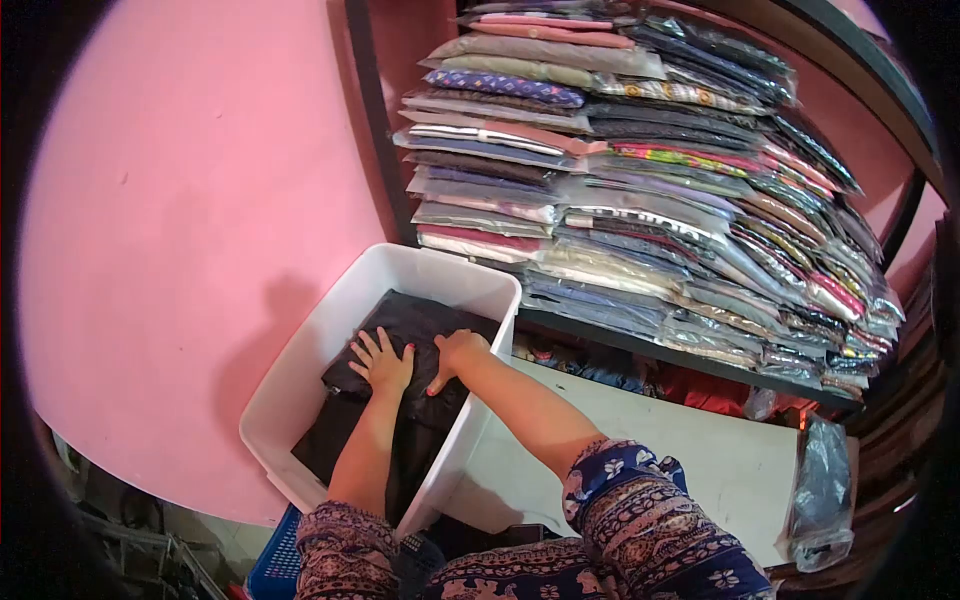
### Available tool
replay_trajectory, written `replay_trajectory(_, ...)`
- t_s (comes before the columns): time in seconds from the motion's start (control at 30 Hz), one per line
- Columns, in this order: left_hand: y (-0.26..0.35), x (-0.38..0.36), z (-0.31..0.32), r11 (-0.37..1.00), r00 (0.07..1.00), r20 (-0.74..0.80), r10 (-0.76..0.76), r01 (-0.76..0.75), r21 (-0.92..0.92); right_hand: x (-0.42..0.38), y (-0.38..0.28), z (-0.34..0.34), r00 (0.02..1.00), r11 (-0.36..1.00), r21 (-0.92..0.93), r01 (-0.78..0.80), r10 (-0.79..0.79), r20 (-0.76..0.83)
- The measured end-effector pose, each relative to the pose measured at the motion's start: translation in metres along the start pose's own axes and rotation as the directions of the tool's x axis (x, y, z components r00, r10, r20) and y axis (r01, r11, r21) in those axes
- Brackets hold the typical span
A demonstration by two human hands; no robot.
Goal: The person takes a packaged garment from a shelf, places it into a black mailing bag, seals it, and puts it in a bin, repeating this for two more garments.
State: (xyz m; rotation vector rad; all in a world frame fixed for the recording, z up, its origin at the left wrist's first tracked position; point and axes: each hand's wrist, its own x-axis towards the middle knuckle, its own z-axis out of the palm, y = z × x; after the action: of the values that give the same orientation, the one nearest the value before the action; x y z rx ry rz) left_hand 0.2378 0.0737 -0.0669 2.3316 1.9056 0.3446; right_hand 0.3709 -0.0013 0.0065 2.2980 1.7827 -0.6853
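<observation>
A stack of dark folded garments (400,313) lies inside a white plastic bin (268,395). My left hand (382,366) rests flat on the top garment with its fingers spread. Beside it, my right hand (460,354) touches the same dark cloth near the bin's right wall. Its thumb points down and stands apart from the index finger; the other fingers are mostly hidden. Neither hand visibly lifts the cloth.
Shelves at the back carry several stacks of clothes in clear plastic bags (640,190). A white tabletop (640,430) extends right of the bin, with a bagged dark item (823,490) at its end. A blue basket (272,560) sits below left, beside the pink wall (180,250).
</observation>
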Motion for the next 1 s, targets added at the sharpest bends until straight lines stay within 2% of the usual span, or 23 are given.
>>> replay_trajectory(0.03,0.002,0.003,0.002,1.0,1.0,-0.006,0.013,-0.013,0.006,-0.012,-0.002,-0.005,0.995,0.996,0.085,-0.003,0.011,-0.097)
replay_trajectory(0.07,0.004,0.006,0.006,0.989,0.991,-0.042,0.128,-0.131,-0.073,-0.025,-0.003,-0.011,0.981,0.986,0.168,0.001,0.031,-0.191)
replay_trajectory(0.1,0.007,0.003,0.007,0.957,0.968,-0.083,0.237,-0.248,-0.15,-0.032,-0.003,-0.01,0.98,0.985,0.175,-0.004,0.039,-0.196)
replay_trajectory(0.13,0.01,-0.005,0.008,0.926,0.941,-0.12,0.316,-0.334,-0.176,-0.039,-0.001,-0.01,0.919,0.977,0.179,0.117,-0.038,-0.392)
replay_trajectory(0.17,0.013,-0.012,0.01,0.92,0.937,-0.124,0.327,-0.345,-0.185,-0.048,0.003,-0.009,0.813,0.961,0.151,0.23,-0.105,-0.572)
replay_trajectory(0.23,0.016,-0.02,0.017,0.896,0.893,0.156,0.423,-0.386,-0.22,-0.073,0.021,0.007,0.516,0.875,0.093,0.475,-0.192,-0.835)
replay_trajectory(0.3,0.018,-0.024,0.018,0.867,0.88,0.088,0.467,-0.437,-0.238,-0.094,0.048,0.031,0.364,0.806,0.021,0.591,-0.243,-0.899)
replay_trajectory(0.37,0.027,-0.033,-0.001,0.929,0.925,0.095,0.367,-0.361,-0.078,-0.128,0.086,0.057,0.382,0.835,0.029,0.55,-0.221,-0.897)
replay_trajectory(0.43,0.034,-0.032,-0.01,0.931,0.932,-0.025,0.362,-0.362,-0.04,-0.159,0.131,0.096,0.487,0.854,0.167,0.492,-0.111,-0.867)
replay_trajectory(0.5,0.053,-0.037,-0.04,0.917,0.916,-0.137,0.377,-0.39,-0.08,-0.181,0.186,0.159,0.612,0.9,0.294,0.322,0.039,-0.79)
replay_trajectory(0.53,0.064,-0.038,-0.055,0.91,0.904,-0.185,0.387,-0.406,-0.083,-0.195,0.218,0.193,0.773,0.893,0.405,0.198,0.112,-0.625)
replay_trajectory(0.57,0.076,-0.042,-0.07,0.904,0.89,-0.234,0.391,-0.419,-0.086,-0.21,0.251,0.234,0.887,0.91,0.413,0.051,0.148,-0.437)
replay_trajectory(0.6,0.09,-0.051,-0.084,0.877,0.85,-0.336,0.405,-0.465,-0.122,-0.226,0.28,0.27,0.96,0.937,0.327,-0.125,0.197,-0.197)
replay_trajectory(0.63,0.107,-0.063,-0.101,0.873,0.848,-0.338,0.408,-0.471,-0.128,-0.25,0.304,0.309,0.968,0.929,0.292,-0.229,0.248,-0.03)
replay_trajectory(0.7,0.145,-0.094,-0.13,0.777,0.731,-0.5,0.465,-0.607,-0.164,-0.296,0.347,0.373,0.947,0.918,0.242,-0.314,0.285,0.149)
replay_trajectory(0.73,0.164,-0.113,-0.138,0.772,0.73,-0.499,0.468,-0.612,-0.172,-0.32,0.361,0.391,0.934,0.888,0.291,-0.355,0.32,0.16)
replay_trajectory(0.77,0.184,-0.135,-0.143,0.717,0.682,-0.54,0.493,-0.671,-0.192,-0.344,0.375,0.407,0.919,0.854,0.338,-0.394,0.355,0.174)
replay_trajectory(0.8,0.203,-0.157,-0.142,0.657,0.632,-0.582,0.511,-0.724,-0.21,-0.363,0.39,0.426,0.932,0.868,0.34,-0.362,0.339,0.127)
replay_trajectory(0.83,0.221,-0.181,-0.131,0.652,0.635,-0.58,0.51,-0.725,-0.221,-0.384,0.401,0.427,0.928,0.865,0.336,-0.373,0.349,0.132)
replay_trajectory(0.9,0.252,-0.229,-0.091,0.555,0.617,-0.55,0.563,-0.775,-0.301,-0.423,0.417,0.424,0.957,0.868,0.408,-0.285,0.282,0.068)
replay_trajectory(0.93,0.264,-0.25,-0.053,0.573,0.639,-0.495,0.589,-0.762,-0.301,-0.437,0.43,0.436,0.964,0.875,0.432,-0.216,0.26,-0.044)
replay_trajectory(0.97,0.274,-0.27,-0.007,0.587,0.651,-0.443,0.616,-0.755,-0.294,-0.449,0.448,0.435,0.96,0.873,0.433,-0.225,0.274,-0.052)
replay_trajectory(1.0,0.285,-0.297,0.029,0.66,0.75,-0.242,0.615,-0.658,-0.363,-0.461,0.462,0.429,0.974,0.832,0.531,-0.161,0.22,-0.048)
